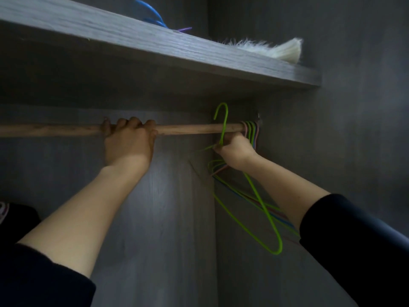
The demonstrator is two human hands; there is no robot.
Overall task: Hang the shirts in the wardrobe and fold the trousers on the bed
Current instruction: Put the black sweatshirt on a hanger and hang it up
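Inside the grey wardrobe a wooden rail (pixel 188 128) runs across the view. My left hand (pixel 128 140) grips the rail near its middle, fingers curled over the top. My right hand (pixel 235 152) holds a green wire hanger (pixel 263 209) by its neck; the hanger's hook stands free above and in front of the rail, and its body hangs down to the right. Several more coloured hangers (pixel 251 131) hang bunched at the rail's right end, just behind my right hand. No shirts or trousers are in view.
A grey shelf (pixel 155 41) runs above the rail, carrying a blue and a purple hanger (pixel 155 16) and a pale furry item (pixel 276 49). The wardrobe's right side wall (pixel 332 140) is close by. A dark cloth item (pixel 15 216) shows at the left edge.
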